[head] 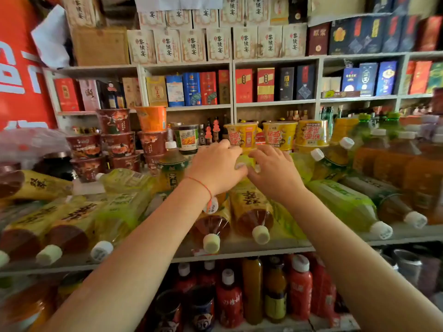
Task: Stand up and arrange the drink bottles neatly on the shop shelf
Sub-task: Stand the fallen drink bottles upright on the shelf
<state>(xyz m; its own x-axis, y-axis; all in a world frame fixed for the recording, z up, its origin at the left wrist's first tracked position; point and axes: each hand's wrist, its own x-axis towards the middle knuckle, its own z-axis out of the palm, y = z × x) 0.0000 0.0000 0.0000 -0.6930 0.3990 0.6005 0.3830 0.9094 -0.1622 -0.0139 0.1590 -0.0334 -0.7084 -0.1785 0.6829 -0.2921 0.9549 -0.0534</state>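
Note:
Many drink bottles lie on their sides on the grey shelf. Two yellow-labelled tea bottles lie with pale caps towards me, below my wrists. Green-labelled bottles lie at the right and the left. One tea bottle stands upright left of my hands. My left hand and my right hand meet over a pale green bottle at the back of the shelf, with fingers curled round it from both sides. Most of that bottle is hidden by the hands.
Instant noodle cups stand stacked behind the bottles, dark red ones at the left and yellow ones at the right. Upright orange drink bottles crowd the far right. Red and orange bottles fill the shelf below. Boxed goods line the upper shelves.

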